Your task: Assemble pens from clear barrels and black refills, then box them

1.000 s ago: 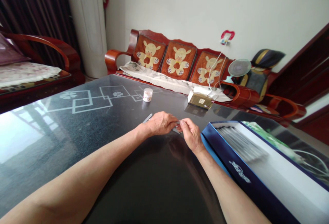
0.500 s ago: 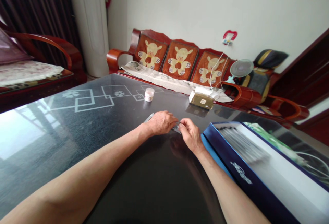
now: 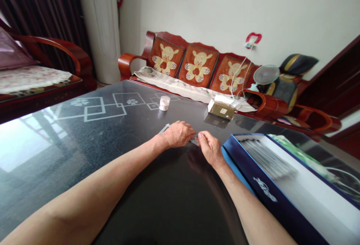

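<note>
Both my hands meet at the middle of a dark glossy table (image 3: 84, 140). My left hand (image 3: 177, 134) is curled, knuckles up, over a thin flat grey strip (image 3: 164, 128) whose end sticks out to the left of it. My right hand (image 3: 209, 148) pinches a small grey piece (image 3: 194, 140) between thumb and fingers, right against my left fingertips. What the small piece is I cannot make out. Both forearms rest low over the table.
An open blue box (image 3: 253, 177) with a white inside and grey rods lies to the right of my hands. A small white jar (image 3: 164, 103) and a tan carton (image 3: 221, 110) stand farther back. A red wooden bench (image 3: 197, 65) with cushions lines the wall.
My hands stay together and barely shift; the view has drifted slightly to the left and up. The grip looks unchanged.
</note>
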Tool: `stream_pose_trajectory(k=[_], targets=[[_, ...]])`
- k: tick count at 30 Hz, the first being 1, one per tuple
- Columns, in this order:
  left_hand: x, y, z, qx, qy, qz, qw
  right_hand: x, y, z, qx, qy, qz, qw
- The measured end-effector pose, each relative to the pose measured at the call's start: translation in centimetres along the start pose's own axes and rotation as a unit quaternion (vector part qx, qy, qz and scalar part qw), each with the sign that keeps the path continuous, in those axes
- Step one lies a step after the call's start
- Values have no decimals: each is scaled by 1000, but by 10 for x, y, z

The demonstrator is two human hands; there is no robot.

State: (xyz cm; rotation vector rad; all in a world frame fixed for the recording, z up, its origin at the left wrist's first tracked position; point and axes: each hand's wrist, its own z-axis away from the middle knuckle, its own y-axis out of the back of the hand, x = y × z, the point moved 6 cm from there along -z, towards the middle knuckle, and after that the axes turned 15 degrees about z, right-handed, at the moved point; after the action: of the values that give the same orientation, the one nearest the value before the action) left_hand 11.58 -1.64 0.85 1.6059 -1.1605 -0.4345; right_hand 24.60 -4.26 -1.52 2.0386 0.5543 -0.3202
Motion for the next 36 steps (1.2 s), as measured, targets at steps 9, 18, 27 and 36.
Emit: stream_pose_trajectory(k=[9,18,27,36], targets=[[0,18,2,164,-5,26,986,13,1,-6,25,-108,-78,991],[-52,0,9,242,355,555,713,11,15,-3,133,-117,-79,981],[-48,-9,3,265,334,736,527,-4,8,-1,87,-21,0,996],[-52,2,6,311,334,732,506,35,29,-19,74,-132,-49,987]])
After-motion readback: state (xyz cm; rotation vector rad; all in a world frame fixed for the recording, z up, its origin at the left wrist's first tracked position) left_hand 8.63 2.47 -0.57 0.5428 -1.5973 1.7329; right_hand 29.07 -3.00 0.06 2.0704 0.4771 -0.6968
